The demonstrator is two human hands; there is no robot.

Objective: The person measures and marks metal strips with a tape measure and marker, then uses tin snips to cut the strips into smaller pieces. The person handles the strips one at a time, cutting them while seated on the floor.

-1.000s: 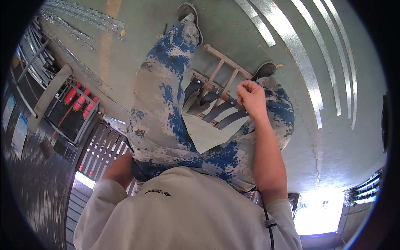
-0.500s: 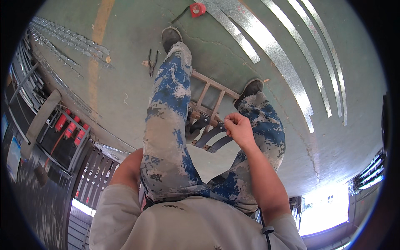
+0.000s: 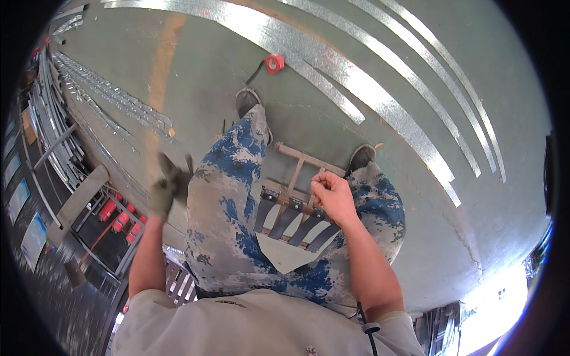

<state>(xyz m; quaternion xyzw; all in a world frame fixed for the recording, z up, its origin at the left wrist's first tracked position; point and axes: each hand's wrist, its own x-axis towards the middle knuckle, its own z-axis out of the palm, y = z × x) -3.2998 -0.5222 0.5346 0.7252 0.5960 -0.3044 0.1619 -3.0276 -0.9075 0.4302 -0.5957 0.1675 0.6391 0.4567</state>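
Note:
I sit low with my legs in blue and grey camouflage trousers [image 3: 228, 196] spread over a green floor. My left hand [image 3: 166, 188] wears a dark, worn glove and is raised beside my left knee. It grips a dark tool that is too blurred to name. My right hand [image 3: 332, 196] is bare and closed in a fist. It hovers over a small rusty frame with dark slats [image 3: 294, 207] that stands between my legs. Nothing shows in the fist. My shoes [image 3: 246, 101] rest flat on the floor.
Long shiny metal strips [image 3: 356, 83] lie across the floor ahead, with a red tape roll [image 3: 274, 62] beside them. Bundles of thin metal profiles [image 3: 113, 101] run along the left. A rack with red cylinders [image 3: 119, 216] stands at my left side.
My gloved left hand has come out from behind my left leg and risen into view. The view has tilted forward, showing more floor. My right fist stays over the frame.

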